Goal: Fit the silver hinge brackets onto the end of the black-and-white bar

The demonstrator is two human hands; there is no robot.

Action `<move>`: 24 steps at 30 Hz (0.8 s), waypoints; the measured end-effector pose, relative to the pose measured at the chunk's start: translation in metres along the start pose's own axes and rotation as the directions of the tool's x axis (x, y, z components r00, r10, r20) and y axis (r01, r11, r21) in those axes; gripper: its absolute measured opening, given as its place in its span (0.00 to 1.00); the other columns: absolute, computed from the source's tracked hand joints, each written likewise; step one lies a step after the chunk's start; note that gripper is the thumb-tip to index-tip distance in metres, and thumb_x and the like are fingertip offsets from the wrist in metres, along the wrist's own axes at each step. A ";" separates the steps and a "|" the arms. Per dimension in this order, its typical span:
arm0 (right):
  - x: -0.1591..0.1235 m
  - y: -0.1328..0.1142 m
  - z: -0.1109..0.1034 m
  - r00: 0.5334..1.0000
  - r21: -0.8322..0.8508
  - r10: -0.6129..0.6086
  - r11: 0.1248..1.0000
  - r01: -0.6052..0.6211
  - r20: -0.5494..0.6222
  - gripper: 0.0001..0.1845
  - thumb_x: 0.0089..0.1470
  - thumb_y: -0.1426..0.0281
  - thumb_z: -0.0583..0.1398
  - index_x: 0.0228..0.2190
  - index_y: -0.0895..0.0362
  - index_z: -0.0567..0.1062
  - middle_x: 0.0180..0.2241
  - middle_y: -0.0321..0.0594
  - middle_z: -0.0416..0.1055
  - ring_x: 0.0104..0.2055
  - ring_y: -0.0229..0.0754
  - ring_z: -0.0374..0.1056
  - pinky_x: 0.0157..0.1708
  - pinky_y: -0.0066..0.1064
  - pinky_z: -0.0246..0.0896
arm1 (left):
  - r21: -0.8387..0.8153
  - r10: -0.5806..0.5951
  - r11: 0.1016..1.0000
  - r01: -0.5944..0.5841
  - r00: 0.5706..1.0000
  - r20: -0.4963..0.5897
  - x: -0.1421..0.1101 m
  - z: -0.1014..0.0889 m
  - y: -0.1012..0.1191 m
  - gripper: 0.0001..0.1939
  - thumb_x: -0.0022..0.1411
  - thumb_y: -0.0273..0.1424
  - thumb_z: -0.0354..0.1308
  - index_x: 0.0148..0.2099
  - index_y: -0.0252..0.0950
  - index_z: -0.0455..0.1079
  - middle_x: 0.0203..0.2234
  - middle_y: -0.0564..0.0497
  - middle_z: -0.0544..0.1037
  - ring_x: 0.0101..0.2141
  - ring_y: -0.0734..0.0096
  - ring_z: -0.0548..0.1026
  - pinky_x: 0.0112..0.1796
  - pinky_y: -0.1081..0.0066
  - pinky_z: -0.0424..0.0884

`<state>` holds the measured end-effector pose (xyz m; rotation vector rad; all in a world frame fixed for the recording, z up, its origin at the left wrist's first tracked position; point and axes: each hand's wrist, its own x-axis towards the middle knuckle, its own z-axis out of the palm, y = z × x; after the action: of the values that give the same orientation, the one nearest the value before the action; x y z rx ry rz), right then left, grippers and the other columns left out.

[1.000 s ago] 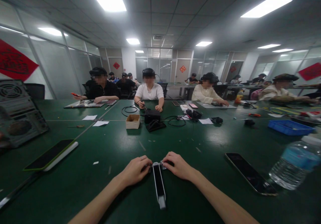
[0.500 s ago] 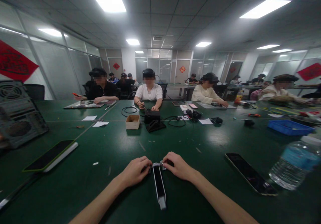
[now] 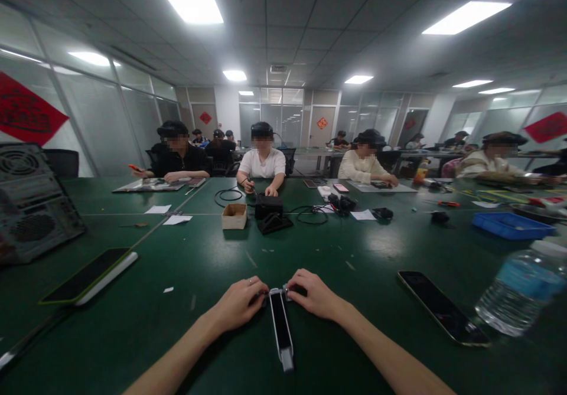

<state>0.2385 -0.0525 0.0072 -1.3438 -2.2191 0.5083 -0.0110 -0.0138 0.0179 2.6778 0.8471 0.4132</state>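
On the green table in front of me lies a long, narrow device (image 3: 280, 321) with a white frame, a black face and a pale grey block at its near end. My left hand (image 3: 241, 300), a ring on one finger, is closed in a pinch at the left of the far end; what is between its fingertips is mostly hidden. On the opposite side, my right hand (image 3: 312, 293) pinches a small metallic piece (image 3: 286, 292) beside the same end. Whether these small parts are joined to the device, I cannot tell.
A phone (image 3: 443, 306) and a water bottle (image 3: 516, 291) stand to the right, near a blue tray (image 3: 511, 225). At left are a green-edged phone (image 3: 86, 274) and a computer case (image 3: 38, 206). Ahead sits a small cardboard box (image 3: 234, 216); people work across the table.
Both hands stay at the device's far end, with hardly any shift of the fingers. Across the table, a person in a cream top has drawn a hand slightly leftward.
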 end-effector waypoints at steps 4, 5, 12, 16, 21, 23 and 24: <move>0.001 -0.003 0.000 0.999 -0.002 -0.020 1.000 0.020 -0.032 0.08 0.57 0.67 0.58 0.38 0.56 0.74 0.37 0.40 0.69 0.40 0.41 0.65 0.39 0.31 0.62 | 0.003 -0.002 1.000 0.002 1.000 0.007 0.000 -0.001 0.001 0.11 0.65 0.27 0.47 0.47 0.38 0.67 0.39 0.50 0.71 0.36 0.71 0.71 0.37 0.73 0.66; 0.001 -0.004 0.000 0.999 0.001 -0.024 1.000 0.024 -0.041 0.08 0.57 0.68 0.58 0.38 0.56 0.74 0.36 0.40 0.69 0.39 0.41 0.65 0.39 0.31 0.62 | 0.007 -0.003 1.000 0.003 1.000 0.009 0.000 -0.001 0.001 0.11 0.65 0.27 0.47 0.46 0.38 0.67 0.39 0.50 0.71 0.36 0.71 0.71 0.37 0.73 0.67; 0.001 -0.007 -0.001 0.999 0.000 -0.008 1.000 0.008 -0.032 0.09 0.59 0.66 0.56 0.37 0.56 0.75 0.38 0.41 0.69 0.42 0.41 0.65 0.41 0.31 0.62 | 0.016 -0.022 1.000 0.021 1.000 0.015 0.001 -0.003 0.005 0.11 0.65 0.28 0.46 0.45 0.37 0.68 0.39 0.49 0.72 0.36 0.70 0.71 0.37 0.73 0.67; 0.001 -0.006 -0.002 1.000 0.005 -0.003 1.000 0.003 -0.027 0.12 0.61 0.65 0.54 0.39 0.55 0.75 0.39 0.41 0.69 0.42 0.41 0.65 0.42 0.32 0.62 | 0.013 -0.017 1.000 0.017 1.000 0.016 0.001 -0.004 0.004 0.11 0.65 0.29 0.46 0.46 0.38 0.68 0.40 0.49 0.72 0.36 0.70 0.71 0.37 0.72 0.67; 0.000 -0.006 -0.002 1.000 0.014 -0.006 1.000 0.007 -0.022 0.11 0.59 0.64 0.55 0.39 0.56 0.74 0.39 0.41 0.69 0.41 0.41 0.64 0.41 0.33 0.62 | 0.014 -0.011 1.000 0.011 1.000 0.016 0.000 -0.002 0.003 0.11 0.65 0.28 0.46 0.47 0.38 0.67 0.39 0.50 0.72 0.36 0.71 0.70 0.37 0.73 0.67; -0.001 -0.007 -0.003 1.000 0.005 0.007 1.000 -0.007 -0.003 0.12 0.60 0.63 0.55 0.39 0.56 0.75 0.40 0.41 0.68 0.42 0.41 0.64 0.41 0.33 0.62 | 0.013 -0.015 1.000 0.015 1.000 0.020 0.000 -0.002 0.004 0.11 0.65 0.28 0.46 0.47 0.38 0.67 0.40 0.50 0.71 0.36 0.71 0.70 0.37 0.73 0.67; -0.001 -0.007 -0.003 1.000 0.000 0.014 1.000 -0.014 0.000 0.12 0.60 0.63 0.55 0.39 0.56 0.75 0.40 0.41 0.68 0.42 0.41 0.64 0.41 0.33 0.61 | 0.014 -0.018 1.000 0.018 1.000 0.024 0.000 -0.003 0.004 0.11 0.65 0.28 0.46 0.47 0.38 0.67 0.40 0.49 0.71 0.36 0.71 0.70 0.38 0.73 0.67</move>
<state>0.2355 -0.0561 0.0134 -1.3602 -2.2111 0.5125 -0.0097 -0.0165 0.0221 2.6797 0.8695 0.3717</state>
